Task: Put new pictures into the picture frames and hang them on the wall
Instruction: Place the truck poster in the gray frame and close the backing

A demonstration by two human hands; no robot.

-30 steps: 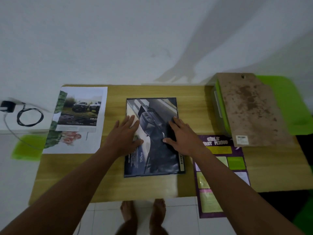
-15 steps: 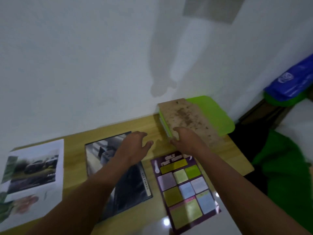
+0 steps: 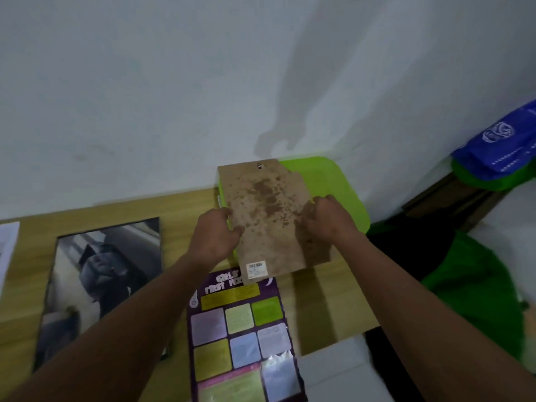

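Note:
A stained brown backing board (image 3: 265, 216) with a hook at its far end and a barcode sticker lies on a green picture frame (image 3: 336, 184) at the table's far right. My left hand (image 3: 216, 236) grips the board's left edge. My right hand (image 3: 327, 219) grips its right edge. A dark car picture (image 3: 101, 274) lies flat on the wooden table (image 3: 179, 207) to the left. A purple poster (image 3: 240, 338) with coloured squares lies below the board and overhangs the table's front edge.
The white wall (image 3: 174, 97) rises right behind the table. A white sheet (image 3: 7, 245) shows at the far left edge. A blue bag (image 3: 499, 143) sits on green cloth at the right, and more green cloth (image 3: 475, 291) lies beside the table.
Both hands left the dark car picture and moved right to the brown backing board, which they now hold by its edges. My view swung right.

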